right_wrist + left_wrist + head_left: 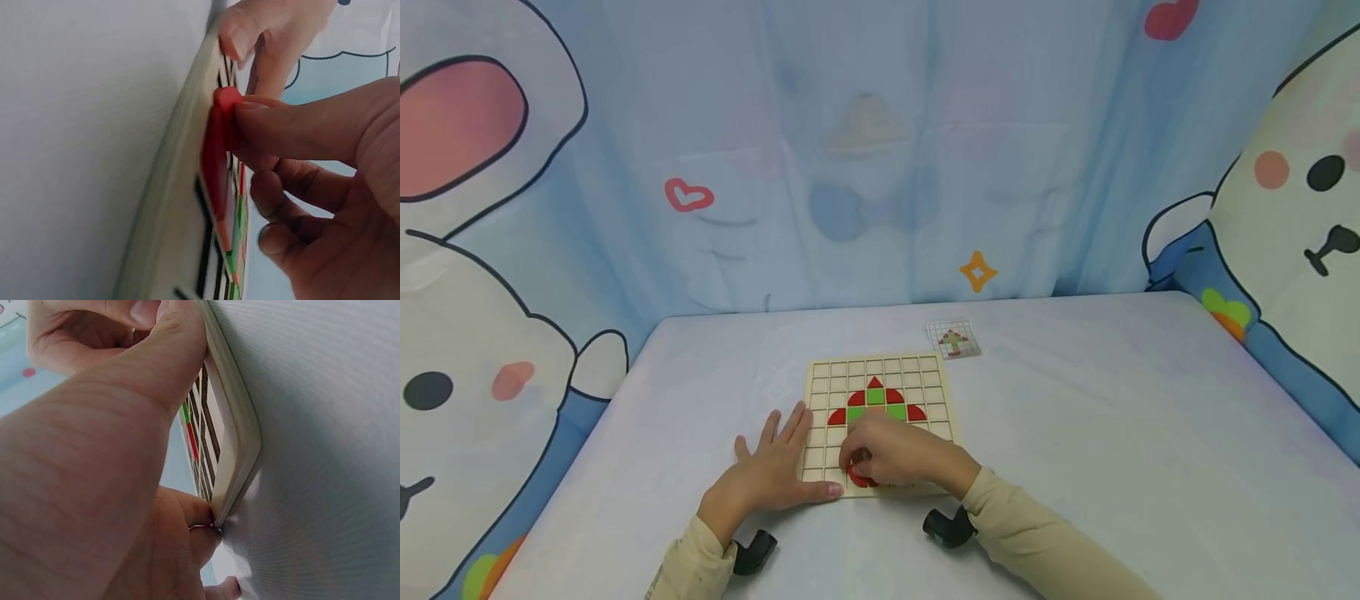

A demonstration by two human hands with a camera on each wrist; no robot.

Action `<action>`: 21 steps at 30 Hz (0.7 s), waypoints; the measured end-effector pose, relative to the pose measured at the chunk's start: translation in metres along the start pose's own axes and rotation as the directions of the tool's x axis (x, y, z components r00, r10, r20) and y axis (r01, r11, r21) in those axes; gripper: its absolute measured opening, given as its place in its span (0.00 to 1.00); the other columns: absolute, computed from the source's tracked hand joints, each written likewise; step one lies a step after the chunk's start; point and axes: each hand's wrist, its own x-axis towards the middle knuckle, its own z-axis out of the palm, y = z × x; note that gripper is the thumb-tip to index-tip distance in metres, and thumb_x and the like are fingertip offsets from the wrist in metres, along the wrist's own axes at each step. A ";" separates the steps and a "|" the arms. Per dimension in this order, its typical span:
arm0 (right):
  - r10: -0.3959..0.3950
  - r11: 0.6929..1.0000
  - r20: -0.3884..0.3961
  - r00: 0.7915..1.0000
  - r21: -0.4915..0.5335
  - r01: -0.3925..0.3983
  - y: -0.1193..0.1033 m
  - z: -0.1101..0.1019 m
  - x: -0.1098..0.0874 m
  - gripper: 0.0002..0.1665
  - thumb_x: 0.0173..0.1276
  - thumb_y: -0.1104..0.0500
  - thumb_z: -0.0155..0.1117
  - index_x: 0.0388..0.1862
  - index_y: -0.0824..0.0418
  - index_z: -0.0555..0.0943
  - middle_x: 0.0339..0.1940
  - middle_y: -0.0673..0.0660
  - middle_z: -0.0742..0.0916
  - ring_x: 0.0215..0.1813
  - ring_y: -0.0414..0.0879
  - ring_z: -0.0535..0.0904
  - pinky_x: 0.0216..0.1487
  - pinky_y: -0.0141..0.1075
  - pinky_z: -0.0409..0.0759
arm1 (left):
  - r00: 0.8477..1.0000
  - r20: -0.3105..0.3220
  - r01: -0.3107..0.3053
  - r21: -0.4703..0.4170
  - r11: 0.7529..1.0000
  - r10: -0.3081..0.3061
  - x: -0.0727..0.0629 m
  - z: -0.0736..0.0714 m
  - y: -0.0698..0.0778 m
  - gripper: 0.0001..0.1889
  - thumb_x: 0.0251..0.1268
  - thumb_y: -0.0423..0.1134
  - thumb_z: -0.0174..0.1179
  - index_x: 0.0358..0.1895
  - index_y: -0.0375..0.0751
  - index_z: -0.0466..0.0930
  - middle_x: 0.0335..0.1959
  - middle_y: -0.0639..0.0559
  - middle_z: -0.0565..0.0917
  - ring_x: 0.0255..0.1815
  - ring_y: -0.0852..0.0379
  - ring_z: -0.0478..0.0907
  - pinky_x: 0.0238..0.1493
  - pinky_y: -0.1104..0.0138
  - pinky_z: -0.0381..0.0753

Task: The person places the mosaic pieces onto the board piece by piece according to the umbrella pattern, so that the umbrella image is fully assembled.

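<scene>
A wooden grid board (928,375) lies flat on the cloth, with red, green and orange tiles forming a stepped pattern. My left hand (771,477) spreads its fingers along the board's left edge, its thumb at the near edge. Above the near part of the board, my right hand (898,450) pinches a small red tile (229,103) between thumb and forefinger. That tile is tilted against the board beside another red tile (214,162). Some of the pattern, including a green tile (897,412) row's lower neighbours, is hidden behind the right hand in the head view.
A small card (953,339) printed with a similar coloured grid pattern lies just beyond the board's far right corner. White cloth (1075,433) covers the table. A blue printed curtain (865,208) hangs behind it. Black wrist devices (754,552) show at both sleeves.
</scene>
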 end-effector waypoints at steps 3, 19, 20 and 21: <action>0.010 1.000 0.005 1.000 -0.014 -0.010 -0.001 0.000 -0.001 0.09 0.69 0.69 0.75 0.41 0.57 0.94 0.34 0.41 0.84 0.42 0.38 0.73 0.51 0.36 0.75 | 1.000 0.001 -0.003 -0.001 1.000 0.003 0.001 0.000 0.000 0.66 0.59 0.73 0.71 0.88 0.38 0.45 0.90 0.43 0.45 0.87 0.31 0.38 0.70 0.19 0.40; 0.010 1.000 -0.166 0.986 -0.013 -0.012 0.008 -0.023 -0.014 0.08 0.73 0.70 0.69 0.43 0.62 0.92 0.40 0.50 0.90 0.46 0.45 0.82 0.55 0.43 0.82 | 1.000 -0.002 -0.003 0.012 1.000 0.004 0.000 0.002 0.002 0.66 0.59 0.72 0.72 0.88 0.37 0.47 0.89 0.42 0.46 0.87 0.30 0.40 0.70 0.19 0.41; 0.015 1.000 -0.198 0.980 -0.015 -0.018 0.011 -0.028 -0.017 0.07 0.73 0.70 0.69 0.43 0.63 0.91 0.40 0.51 0.90 0.45 0.45 0.82 0.54 0.43 0.82 | 1.000 0.000 -0.001 0.018 1.000 0.001 0.000 0.001 0.003 0.66 0.59 0.73 0.72 0.88 0.36 0.47 0.89 0.41 0.46 0.87 0.30 0.40 0.70 0.19 0.41; 0.019 1.000 -0.231 0.973 -0.016 -0.023 0.013 -0.034 -0.020 0.07 0.73 0.70 0.69 0.43 0.64 0.91 0.40 0.52 0.90 0.45 0.45 0.82 0.53 0.43 0.82 | 1.000 0.001 0.001 0.024 1.000 -0.001 0.000 0.001 0.003 0.66 0.59 0.73 0.72 0.88 0.36 0.47 0.89 0.41 0.46 0.86 0.29 0.40 0.70 0.19 0.41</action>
